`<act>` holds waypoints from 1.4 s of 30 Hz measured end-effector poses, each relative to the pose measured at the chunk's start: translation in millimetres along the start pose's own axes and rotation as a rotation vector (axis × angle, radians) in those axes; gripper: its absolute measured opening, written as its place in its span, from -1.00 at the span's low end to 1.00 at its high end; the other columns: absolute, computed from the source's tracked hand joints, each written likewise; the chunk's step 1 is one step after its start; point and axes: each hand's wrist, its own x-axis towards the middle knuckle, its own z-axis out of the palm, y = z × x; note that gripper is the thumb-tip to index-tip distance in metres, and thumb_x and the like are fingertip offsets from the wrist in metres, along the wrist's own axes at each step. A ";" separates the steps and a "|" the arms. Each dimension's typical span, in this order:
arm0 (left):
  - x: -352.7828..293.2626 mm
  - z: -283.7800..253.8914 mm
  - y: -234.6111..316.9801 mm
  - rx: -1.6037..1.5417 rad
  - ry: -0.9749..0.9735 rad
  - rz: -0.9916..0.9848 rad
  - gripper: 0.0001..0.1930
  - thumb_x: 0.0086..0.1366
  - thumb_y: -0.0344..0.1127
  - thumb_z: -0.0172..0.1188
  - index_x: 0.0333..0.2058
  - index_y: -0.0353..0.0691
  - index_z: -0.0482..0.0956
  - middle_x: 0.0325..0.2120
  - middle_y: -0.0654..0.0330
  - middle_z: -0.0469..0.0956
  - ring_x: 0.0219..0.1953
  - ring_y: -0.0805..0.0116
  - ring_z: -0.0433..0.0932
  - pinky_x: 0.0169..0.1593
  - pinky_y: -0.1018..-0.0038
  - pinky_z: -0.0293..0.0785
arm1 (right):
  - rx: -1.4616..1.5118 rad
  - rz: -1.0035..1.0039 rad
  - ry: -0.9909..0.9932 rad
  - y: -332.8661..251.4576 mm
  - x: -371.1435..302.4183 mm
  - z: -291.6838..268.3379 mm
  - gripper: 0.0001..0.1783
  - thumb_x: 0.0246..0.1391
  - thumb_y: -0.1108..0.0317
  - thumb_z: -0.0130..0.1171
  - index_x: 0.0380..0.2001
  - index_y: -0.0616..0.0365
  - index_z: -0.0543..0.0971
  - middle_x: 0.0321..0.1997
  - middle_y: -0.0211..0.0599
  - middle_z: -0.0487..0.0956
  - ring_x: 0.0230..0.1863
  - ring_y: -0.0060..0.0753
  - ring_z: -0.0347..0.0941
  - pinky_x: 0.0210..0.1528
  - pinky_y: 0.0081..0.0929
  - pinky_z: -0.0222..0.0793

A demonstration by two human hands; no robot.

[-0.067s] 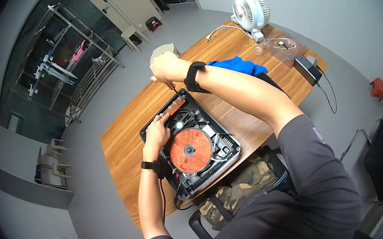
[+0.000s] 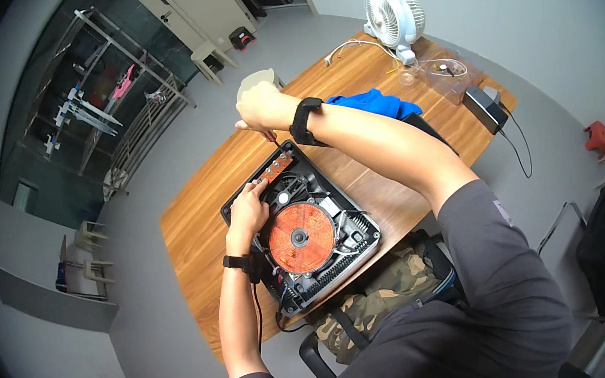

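Note:
On the table before me lies an opened induction cooker [image 2: 357, 216], its black casing showing the insides. A round copper-coloured coil [image 2: 310, 252] fills its middle. Along its far edge sits a narrow orange circuit board [image 2: 277, 166] with several round buttons. My left hand [image 2: 246, 212] has its fingertips on the near-left end of that board. Above the far corner, my right hand [image 2: 266, 109] is closed round a screwdriver [image 2: 271, 136] with a reddish handle. Its shaft points down at the board's far end; the tip's exact contact is too small to tell.
A blue cloth [image 2: 375, 104] lies beyond my right forearm. Farther right on the wooden table [image 2: 202, 201] are a white fan [image 2: 391, 16], a clear plastic bag [image 2: 448, 80] and a black box-shaped device [image 2: 485, 110]. A stool [image 2: 259, 81] stands past the far edge.

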 end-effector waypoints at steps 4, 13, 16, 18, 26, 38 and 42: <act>1.2 -1.9 4.8 0.015 0.022 0.034 -0.39 0.08 -0.49 0.10 0.19 -0.13 0.53 0.16 -0.07 0.49 0.17 -0.08 0.50 0.22 0.11 0.46 | 0.070 0.007 -0.136 0.8 2.2 -4.4 -0.60 0.31 0.09 0.04 -0.04 0.08 0.71 -0.08 -0.17 0.73 -0.04 -0.16 0.68 0.02 -0.26 0.56; -1.7 -3.8 4.3 0.031 0.018 0.036 -0.40 0.06 -0.51 0.11 0.17 -0.18 0.55 0.13 -0.10 0.51 0.16 -0.08 0.50 0.23 0.13 0.46 | 0.028 -0.051 -0.165 -4.0 -1.5 -11.0 -0.58 0.33 0.15 -0.01 0.12 0.07 0.59 -0.23 -0.29 0.76 -0.11 -0.17 0.69 0.01 -0.24 0.56; 2.3 -3.4 5.6 0.033 0.020 0.047 -0.40 0.06 -0.50 0.11 0.16 -0.18 0.56 0.13 -0.10 0.52 0.15 -0.08 0.51 0.22 0.14 0.47 | -0.014 0.064 -0.124 -7.3 11.4 5.3 -0.58 0.30 0.07 0.06 0.05 0.06 0.64 -0.22 -0.30 0.76 -0.11 -0.19 0.70 -0.01 -0.28 0.57; 2.6 -5.8 9.1 0.028 0.016 0.044 -0.40 0.06 -0.50 0.11 0.16 -0.18 0.56 0.12 -0.10 0.52 0.15 -0.08 0.51 0.22 0.14 0.47 | -0.002 0.074 -0.083 -2.6 17.2 15.0 -0.58 0.28 0.01 0.11 -0.01 0.05 0.68 -0.20 -0.30 0.76 -0.10 -0.21 0.70 -0.02 -0.31 0.57; 1.0 -3.1 5.1 0.032 0.019 0.045 -0.40 0.06 -0.50 0.11 0.16 -0.16 0.56 0.12 -0.06 0.52 0.14 -0.06 0.52 0.20 0.13 0.48 | -0.002 -0.001 -0.040 -4.6 0.1 3.2 -0.56 0.26 -0.03 0.14 -0.05 0.06 0.70 -0.18 -0.31 0.76 -0.06 -0.16 0.69 -0.01 -0.30 0.56; -0.2 -2.4 6.4 0.012 0.049 0.046 -0.41 0.07 -0.53 0.09 0.16 -0.20 0.56 0.06 -0.14 0.55 0.14 -0.12 0.52 0.23 0.15 0.45 | -0.009 -0.025 -0.118 3.5 8.0 8.9 -0.63 0.24 0.20 0.06 0.00 0.05 0.68 -0.24 -0.36 0.77 -0.06 -0.31 0.69 0.02 -0.32 0.56; -1.7 -2.6 4.8 0.001 0.053 0.042 -0.41 0.07 -0.53 0.10 0.16 -0.20 0.56 0.07 -0.14 0.55 0.14 -0.12 0.52 0.23 0.15 0.44 | -0.011 -0.008 -0.053 -1.6 0.8 4.6 -0.66 0.24 0.23 0.06 -0.02 0.03 0.68 -0.29 -0.34 0.77 -0.07 -0.34 0.70 0.01 -0.31 0.57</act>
